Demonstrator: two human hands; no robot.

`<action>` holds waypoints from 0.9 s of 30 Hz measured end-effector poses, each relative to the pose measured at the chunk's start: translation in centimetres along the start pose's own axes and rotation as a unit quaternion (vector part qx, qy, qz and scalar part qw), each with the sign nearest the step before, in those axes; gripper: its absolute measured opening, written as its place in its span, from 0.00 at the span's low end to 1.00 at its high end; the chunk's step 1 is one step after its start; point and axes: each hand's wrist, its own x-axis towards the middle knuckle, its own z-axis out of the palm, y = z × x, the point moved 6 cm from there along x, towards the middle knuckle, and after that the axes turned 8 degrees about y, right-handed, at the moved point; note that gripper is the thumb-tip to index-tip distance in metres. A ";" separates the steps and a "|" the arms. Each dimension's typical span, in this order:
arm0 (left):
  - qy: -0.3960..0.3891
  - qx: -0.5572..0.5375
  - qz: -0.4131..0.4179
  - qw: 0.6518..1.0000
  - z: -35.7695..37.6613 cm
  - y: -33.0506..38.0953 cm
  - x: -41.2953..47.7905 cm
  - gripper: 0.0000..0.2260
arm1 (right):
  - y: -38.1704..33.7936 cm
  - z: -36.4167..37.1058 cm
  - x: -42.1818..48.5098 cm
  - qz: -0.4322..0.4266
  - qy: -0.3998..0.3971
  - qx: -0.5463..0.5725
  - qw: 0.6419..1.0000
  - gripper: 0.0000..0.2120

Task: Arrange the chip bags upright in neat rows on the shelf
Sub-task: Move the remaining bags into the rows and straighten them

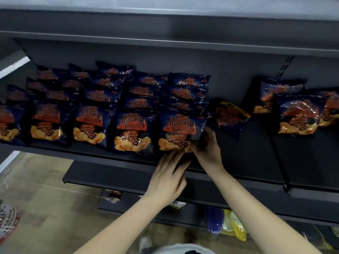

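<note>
Upright at the front of its row on a dark grey metal shelf (244, 158) stands a dark blue foil chip bag (181, 129) printed with orange flames. The right hand (208, 149) curls its grip round the bag's lower right corner. The left hand (169, 174), fingers straight, holds nothing and touches its bottom edge. Just to the right a matching bag (229, 116) leans tilted. Neat rows of bags (89, 123) fill the shelf to the left.

Yellow packets (236, 226), purple packet (214, 220), tan floor (45, 198)
</note>
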 end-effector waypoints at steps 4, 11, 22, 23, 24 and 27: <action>-0.006 -0.009 -0.025 1.000 0.0 -0.7 0.7 0.19 | -0.4 0.4 0.2 -0.012 0.000 -0.008 1.000 0.28; 0.014 -0.029 -0.024 0.999 -0.1 -0.9 0.9 0.19 | -0.7 0.6 0.0 -0.025 0.023 0.016 0.999 0.26; 0.064 -0.099 0.033 0.992 -0.9 1.7 5.2 0.16 | -1.4 -4.5 1.7 -0.056 0.122 0.049 0.990 0.20; 0.068 -0.112 0.045 0.990 -0.7 2.3 5.8 0.16 | -1.4 -5.2 1.9 -0.057 0.130 0.047 0.989 0.19; 0.070 -0.124 0.056 0.988 -0.5 2.9 6.4 0.16 | -1.3 -5.9 2.1 -0.058 0.138 0.044 0.988 0.19; 0.060 -0.149 0.081 0.984 0.3 4.6 8.2 0.16 | -0.8 -8.2 2.5 -0.057 0.165 0.041 0.984 0.18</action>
